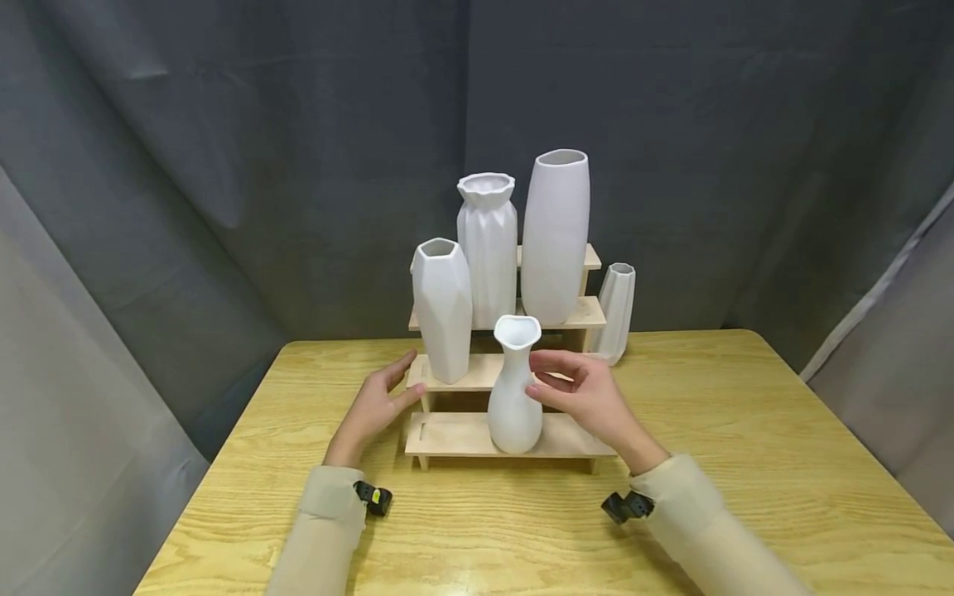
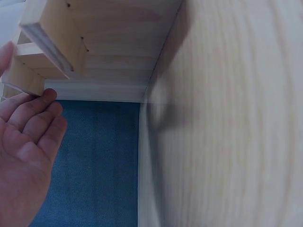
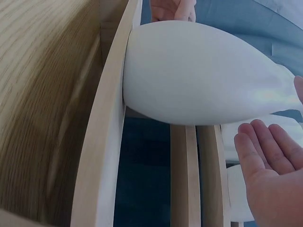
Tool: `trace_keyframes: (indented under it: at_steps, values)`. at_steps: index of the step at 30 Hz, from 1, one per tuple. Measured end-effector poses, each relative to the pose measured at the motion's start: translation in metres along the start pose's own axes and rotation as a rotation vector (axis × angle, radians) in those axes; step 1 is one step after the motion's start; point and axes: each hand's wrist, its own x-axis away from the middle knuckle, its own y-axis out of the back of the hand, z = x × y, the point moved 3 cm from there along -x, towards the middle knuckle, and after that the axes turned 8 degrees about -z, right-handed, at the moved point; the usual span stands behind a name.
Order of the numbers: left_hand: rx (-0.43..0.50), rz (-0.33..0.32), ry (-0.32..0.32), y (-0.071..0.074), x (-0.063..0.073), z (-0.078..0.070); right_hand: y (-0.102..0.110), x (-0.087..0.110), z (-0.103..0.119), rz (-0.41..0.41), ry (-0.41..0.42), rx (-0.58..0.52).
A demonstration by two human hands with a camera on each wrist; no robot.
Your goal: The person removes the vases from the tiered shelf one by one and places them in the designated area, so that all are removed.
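Observation:
A small white vase with a wavy rim (image 1: 516, 410) stands upright on the lowest step of the wooden tiered stand (image 1: 455, 434). My right hand (image 1: 585, 396) is at its right side by the neck, thumb and fingers spread apart. In the right wrist view the fingers (image 3: 265, 151) are relaxed, with a gap between them and the vase. At the left end of the second step is my left hand (image 1: 376, 406), fingers extended; in the left wrist view its fingertips (image 2: 49, 94) lie against or very near the stand's edge. A faceted white vase (image 1: 443, 319) stands beside it.
Higher on the stand are a pleated white vase (image 1: 488, 257) and a tall smooth white vase (image 1: 555, 240). Behind the stand's right end, a slim ribbed vase (image 1: 617, 314) leans slightly on the wooden table (image 1: 745, 430). A dark curtain (image 1: 298, 165) hangs behind.

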Motion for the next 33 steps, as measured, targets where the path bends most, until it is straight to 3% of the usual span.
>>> trace_keyframes:
  at_steps: [14, 33]
  values:
    - [-0.017, -0.001, -0.009, -0.002, 0.000, -0.002, -0.011, -0.003, -0.002, 0.029, -0.020, 0.052]
    - [-0.032, -0.007, 0.003, 0.000, 0.001, -0.003, -0.005, 0.001, 0.005, -0.015, 0.061, 0.033]
